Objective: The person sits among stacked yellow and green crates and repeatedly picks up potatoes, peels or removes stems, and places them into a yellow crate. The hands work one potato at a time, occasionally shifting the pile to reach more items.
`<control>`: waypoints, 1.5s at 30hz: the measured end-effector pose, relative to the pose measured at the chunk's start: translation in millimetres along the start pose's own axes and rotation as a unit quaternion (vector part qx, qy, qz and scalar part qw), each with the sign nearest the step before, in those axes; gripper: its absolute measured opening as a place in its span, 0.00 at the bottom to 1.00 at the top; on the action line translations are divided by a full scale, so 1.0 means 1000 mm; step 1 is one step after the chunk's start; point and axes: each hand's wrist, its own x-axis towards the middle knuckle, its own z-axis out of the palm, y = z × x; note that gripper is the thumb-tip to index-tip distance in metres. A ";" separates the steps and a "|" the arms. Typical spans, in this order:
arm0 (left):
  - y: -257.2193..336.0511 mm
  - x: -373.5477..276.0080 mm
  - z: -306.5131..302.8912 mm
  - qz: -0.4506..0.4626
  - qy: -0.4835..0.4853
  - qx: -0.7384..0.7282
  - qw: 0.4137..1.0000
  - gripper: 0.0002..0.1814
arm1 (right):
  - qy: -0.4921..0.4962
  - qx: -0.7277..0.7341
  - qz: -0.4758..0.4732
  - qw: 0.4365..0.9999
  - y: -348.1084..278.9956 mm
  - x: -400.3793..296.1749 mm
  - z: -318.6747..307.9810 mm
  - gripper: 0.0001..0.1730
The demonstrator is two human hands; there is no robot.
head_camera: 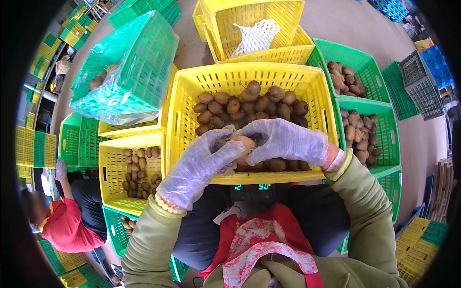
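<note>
Both of my hands wear thin, see-through plastic gloves over pale lining. Between them a brown kiwifruit (245,145) is held above the near side of a yellow plastic crate (252,177). My left hand (205,160) grips the fruit from the left, thumb along its front. From the right, my right hand (284,141) closes on the same fruit with fingers curled over it. Many loose kiwifruit (248,107) cover the crate's floor; my hands hide some of them.
Under the crate's near edge sits a digital scale (253,192) with lit digits. Green crates (387,138) of kiwifruit flank it right, a smaller yellow crate (131,205) left. A plastic-lined green crate (151,64) tilts at far left. A co-worker (70,226) sits at left.
</note>
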 end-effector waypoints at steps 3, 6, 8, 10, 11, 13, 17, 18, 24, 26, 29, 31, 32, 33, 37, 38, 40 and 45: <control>-0.008 0.010 0.009 -0.007 -0.010 -0.028 1.000 0.37 | 0.021 -0.006 -0.022 1.000 -0.003 -0.003 0.008 0.29; -0.018 0.017 0.007 0.031 0.022 -0.021 0.999 0.35 | 0.060 0.005 -0.042 0.997 0.008 -0.003 0.008 0.23; -0.027 0.020 0.002 0.091 0.054 0.031 0.994 0.33 | 0.102 0.005 -0.029 0.994 0.026 0.002 0.006 0.18; -0.024 0.022 -0.003 0.172 0.083 0.264 0.945 0.35 | 0.090 -0.030 0.025 0.995 0.051 0.003 -0.002 0.17; -0.021 0.024 -0.004 0.211 0.095 0.375 0.898 0.36 | 0.084 -0.048 0.052 0.994 0.064 0.004 -0.005 0.17; -0.015 0.023 -0.002 0.153 0.099 0.213 0.960 0.35 | 0.041 -0.160 0.038 0.985 0.092 0.011 0.000 0.15; -0.019 0.025 -0.004 0.091 0.110 -0.024 0.990 0.30 | -0.094 -0.269 0.119 0.951 0.121 0.021 0.032 0.25; -0.018 0.023 -0.005 0.072 0.105 -0.059 0.990 0.29 | -0.114 -0.311 0.124 0.935 0.121 0.026 0.040 0.24; -0.021 0.026 -0.007 0.010 0.057 -0.167 0.984 0.26 | -0.214 -0.387 0.193 0.876 0.157 0.046 0.067 0.20; -0.022 0.028 -0.006 0.004 0.043 -0.188 0.981 0.25 | -0.212 -0.389 0.195 0.875 0.166 0.047 0.071 0.20; -0.024 0.032 -0.009 -0.008 0.019 -0.201 0.979 0.23 | -0.200 -0.369 0.211 0.883 0.164 0.049 0.068 0.20; -0.032 0.034 -0.014 -0.012 0.006 -0.207 0.978 0.22 | -0.211 -0.350 0.233 0.882 0.151 0.050 0.058 0.20; -0.034 0.035 -0.016 -0.013 -0.002 -0.208 0.978 0.22 | -0.201 -0.330 0.225 0.894 0.146 0.050 0.051 0.22; -0.035 0.036 -0.018 -0.014 -0.010 -0.209 0.978 0.22 | -0.191 -0.311 0.218 0.905 0.142 0.050 0.042 0.25; -0.038 0.035 -0.022 -0.021 0.006 -0.220 0.975 0.22 | -0.080 -0.056 0.262 0.960 0.121 0.035 0.011 0.38; -0.040 0.035 -0.023 -0.026 0.013 -0.234 0.972 0.22 | -0.072 0.003 0.254 0.965 0.111 0.032 0.004 0.44; -0.043 0.036 -0.024 -0.038 0.026 -0.259 0.965 0.22 | -0.036 0.097 0.232 0.967 0.097 0.027 -0.005 0.42; -0.044 0.037 -0.022 -0.066 0.057 -0.275 0.957 0.21 | -0.026 0.175 0.174 0.969 0.054 0.014 -0.019 0.32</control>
